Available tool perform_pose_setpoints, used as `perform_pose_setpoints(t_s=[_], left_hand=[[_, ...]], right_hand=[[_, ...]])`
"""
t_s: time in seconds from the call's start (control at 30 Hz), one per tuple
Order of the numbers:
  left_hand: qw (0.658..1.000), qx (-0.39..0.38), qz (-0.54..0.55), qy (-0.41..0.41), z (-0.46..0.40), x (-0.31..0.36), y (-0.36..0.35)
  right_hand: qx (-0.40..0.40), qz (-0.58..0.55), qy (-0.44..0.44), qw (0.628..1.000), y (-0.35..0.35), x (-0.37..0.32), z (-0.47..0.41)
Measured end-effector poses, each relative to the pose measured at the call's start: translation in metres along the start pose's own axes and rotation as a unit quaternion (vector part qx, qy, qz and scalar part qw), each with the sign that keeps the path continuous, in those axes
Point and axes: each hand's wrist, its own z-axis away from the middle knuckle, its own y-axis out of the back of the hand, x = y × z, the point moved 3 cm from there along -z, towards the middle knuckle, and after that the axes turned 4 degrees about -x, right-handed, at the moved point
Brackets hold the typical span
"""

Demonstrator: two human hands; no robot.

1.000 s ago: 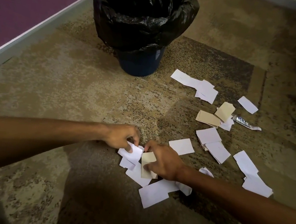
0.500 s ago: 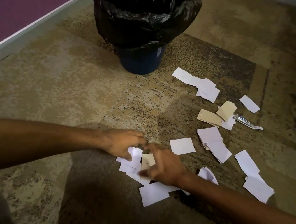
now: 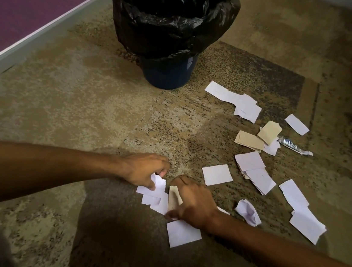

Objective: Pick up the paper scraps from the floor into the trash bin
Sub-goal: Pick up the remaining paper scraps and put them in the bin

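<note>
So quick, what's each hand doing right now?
Left hand: pinching a white paper scrap.
Right hand: gripping a tan paper scrap.

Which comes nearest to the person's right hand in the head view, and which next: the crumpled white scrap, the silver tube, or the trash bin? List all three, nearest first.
From the right hand:
1. Crumpled white scrap, just to its right on the carpet.
2. Silver tube, farther right and up, beside the tan scraps.
3. Trash bin, at the top, beyond both hands.
</note>
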Motion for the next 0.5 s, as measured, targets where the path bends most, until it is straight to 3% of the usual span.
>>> perform_pose_setpoints(t_s=[0.27, 0.5], left_hand=[[1.0, 0.002, -0.004, 0.012, 0.003, -0.001, 0.004], [0.985, 0.004, -0.15, 0.081, 0.014, -0.002, 0.011]], right_hand=[[-0.02, -0.062, 0.029, 0.997, 0.001, 0.003, -0.006], [-0.04, -0.065, 0.013, 0.997, 0.0, -0.001, -0.01]])
